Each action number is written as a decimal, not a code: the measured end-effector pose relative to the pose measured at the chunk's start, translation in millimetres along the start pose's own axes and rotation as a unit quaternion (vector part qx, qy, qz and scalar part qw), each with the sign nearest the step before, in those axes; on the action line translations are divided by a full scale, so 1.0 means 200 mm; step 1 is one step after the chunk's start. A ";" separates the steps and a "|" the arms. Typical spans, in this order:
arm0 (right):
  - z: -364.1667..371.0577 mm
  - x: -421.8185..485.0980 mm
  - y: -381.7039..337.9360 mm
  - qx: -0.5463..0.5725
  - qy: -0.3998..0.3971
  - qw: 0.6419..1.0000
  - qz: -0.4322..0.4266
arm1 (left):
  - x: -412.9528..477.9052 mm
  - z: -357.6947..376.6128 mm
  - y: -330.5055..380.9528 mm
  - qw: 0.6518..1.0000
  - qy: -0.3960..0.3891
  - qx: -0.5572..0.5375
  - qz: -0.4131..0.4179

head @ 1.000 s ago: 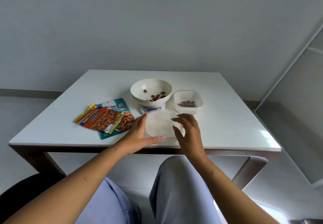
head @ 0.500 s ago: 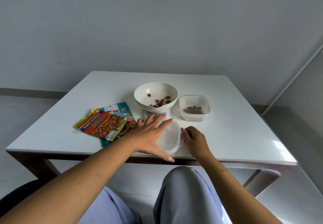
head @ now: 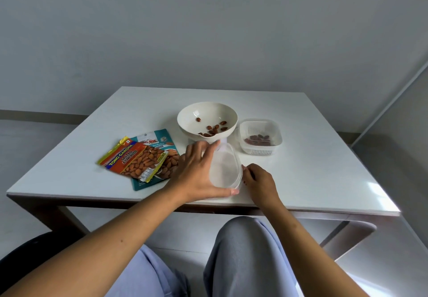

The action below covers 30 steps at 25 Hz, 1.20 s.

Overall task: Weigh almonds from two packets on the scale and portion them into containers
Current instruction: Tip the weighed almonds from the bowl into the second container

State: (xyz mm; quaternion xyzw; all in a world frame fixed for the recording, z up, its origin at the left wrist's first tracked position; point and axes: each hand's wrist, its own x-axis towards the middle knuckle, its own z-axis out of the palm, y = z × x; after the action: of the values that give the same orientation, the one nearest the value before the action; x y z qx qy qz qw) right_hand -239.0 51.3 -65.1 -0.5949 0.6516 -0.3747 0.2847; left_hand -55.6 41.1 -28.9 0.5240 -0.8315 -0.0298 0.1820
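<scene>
Tipping the empty tub (head: 225, 169) up on its edge near the front rim of the table (head: 312, 181), the left hand (head: 196, 174) is grasping it with fingers spread over the far side and thumb hooked along the near rim, probably to ready it for the next portion. The right hand (head: 260, 181) is sitting just beside the tub's right edge with fingers curled; whether they are pinching the rim or merely touching it I cannot tell. Almonds (head: 214, 130) are lying in the bowl (head: 194, 113), which is resting on the mostly hidden scale (head: 222, 145), so this batch is likely being weighed. More are sitting in the second tub (head: 275, 132) just right of the bowl, seemingly a finished portion. Both packets (head: 134, 157) are lying overlapped at the left, out of the hands' way.
</scene>
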 end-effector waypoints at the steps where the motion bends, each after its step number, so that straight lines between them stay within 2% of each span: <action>1: 0.00 0.00 0.00 0.010 0.001 1.000 0.003 | 0.00 -0.01 0.00 0.999 0.013 -0.032 0.000; 5: -0.02 0.01 0.02 0.031 0.016 0.999 0.006 | -0.05 -0.03 -0.11 0.978 0.068 -0.198 0.022; 8: -0.02 0.01 0.02 0.046 0.052 0.998 0.006 | -0.12 -0.01 -0.23 0.909 0.163 -0.380 -0.058; 11: -0.05 0.06 -0.04 0.020 0.125 0.991 -0.036 | -0.13 0.03 -0.30 0.869 0.242 -0.423 -0.091; 13: -0.08 0.14 -0.15 0.040 0.133 0.989 -0.045 | -0.13 0.05 -0.32 0.862 0.258 -0.425 -0.101; 16: -0.10 0.33 -0.31 0.094 0.062 0.993 0.035 | -0.12 0.08 -0.33 0.864 0.261 -0.414 -0.116; 19: -0.07 0.50 -0.40 0.077 0.001 0.992 0.102 | -0.12 0.11 -0.35 0.874 0.255 -0.399 -0.108; 23: 0.02 0.65 -0.38 0.076 -0.025 0.984 0.161 | -0.11 0.12 -0.34 0.876 0.244 -0.402 -0.109; 26: 0.05 0.66 -0.35 0.068 -0.020 0.983 0.167 | -0.11 0.12 -0.34 0.873 0.245 -0.407 -0.110; 30: 0.02 0.54 -0.37 0.064 -0.015 0.992 0.111 | -0.11 0.12 -0.35 0.868 0.242 -0.420 -0.105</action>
State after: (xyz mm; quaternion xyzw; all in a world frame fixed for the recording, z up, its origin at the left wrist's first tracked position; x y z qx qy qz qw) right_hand -207.7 -57.8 2.6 -0.5050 0.6838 -0.3730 0.3719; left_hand 5.7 25.4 -74.7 0.4730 -0.6103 -0.2675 0.5765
